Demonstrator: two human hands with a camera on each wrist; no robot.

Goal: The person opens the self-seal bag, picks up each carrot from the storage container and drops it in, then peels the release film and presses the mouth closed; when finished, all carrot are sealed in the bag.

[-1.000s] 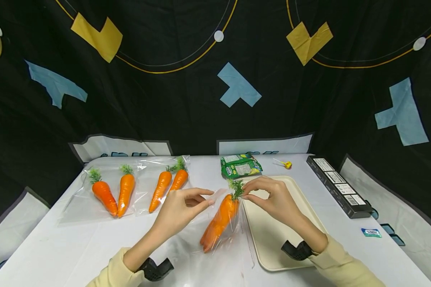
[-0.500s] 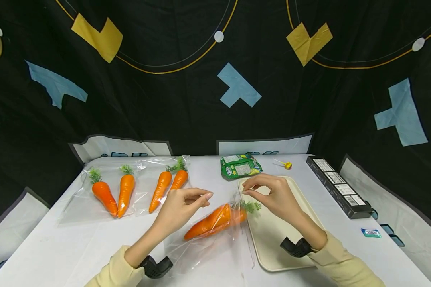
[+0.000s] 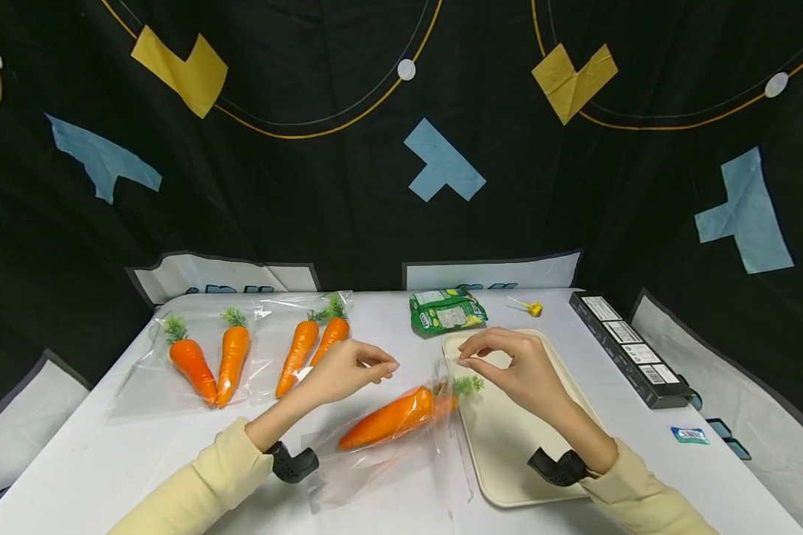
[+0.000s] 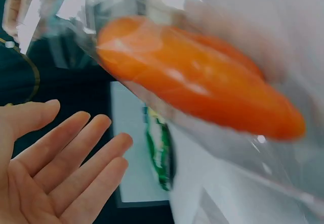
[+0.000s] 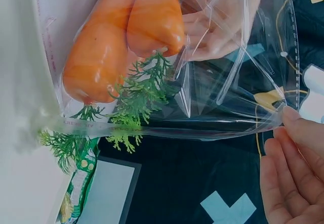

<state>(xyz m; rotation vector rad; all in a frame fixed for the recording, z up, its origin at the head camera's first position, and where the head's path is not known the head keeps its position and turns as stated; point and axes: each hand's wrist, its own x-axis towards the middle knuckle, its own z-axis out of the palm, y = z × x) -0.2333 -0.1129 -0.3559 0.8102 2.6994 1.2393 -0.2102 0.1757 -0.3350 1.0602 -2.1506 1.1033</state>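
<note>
Above table (image 3: 140,446), carrots (image 3: 391,418) greens-rightward, lengthwise.

Glossy clear plastic bag (image 3: 388,453) wraps smooth, shiny orange carrots (image 3: 391,418); the cream tray (image 3: 508,446) looks matt plastic.

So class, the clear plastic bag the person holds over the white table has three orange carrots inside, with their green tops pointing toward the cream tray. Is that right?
Not quite: the clear plastic bag holds two orange carrots, not three, as the right wrist view shows. The rest stands: their green tops point toward the cream tray on the white table.
</note>
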